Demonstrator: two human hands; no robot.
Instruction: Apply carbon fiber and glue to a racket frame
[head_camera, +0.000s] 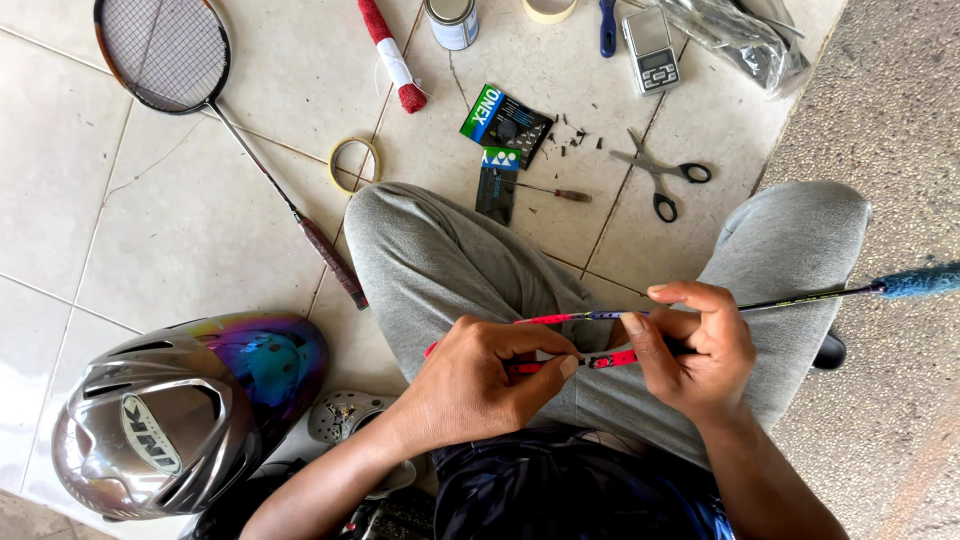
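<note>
I sit cross-legged on pale floor tiles (150, 230) in grey trousers (450, 260), looking down at my lap; across my knees lies a thin racket with a red and pink frame edge and a dark shaft (600, 315), its shaft running to my right and ending in a fuzzy blue handle (920, 281) that the picture's edge cuts off; the racket's head is mostly hidden under my hands. My left hand (470, 385) has thumb and fingers pinched together on the red frame edge; my right hand (695, 350) is curled shut around the frame just beside it, thumb pressing down; what exactly passes between the fingertips is too small to make out. On the tiles ahead lie grey metal scissors with black handles (660, 172), a green and black packet (505, 122), a thin screwdriver (545, 190), a ring of yellowish tape (336, 165), and a second dark racket (170, 60) partly out of view; to my left sits a silver helmet with an iridescent visor (180, 415).
</note>
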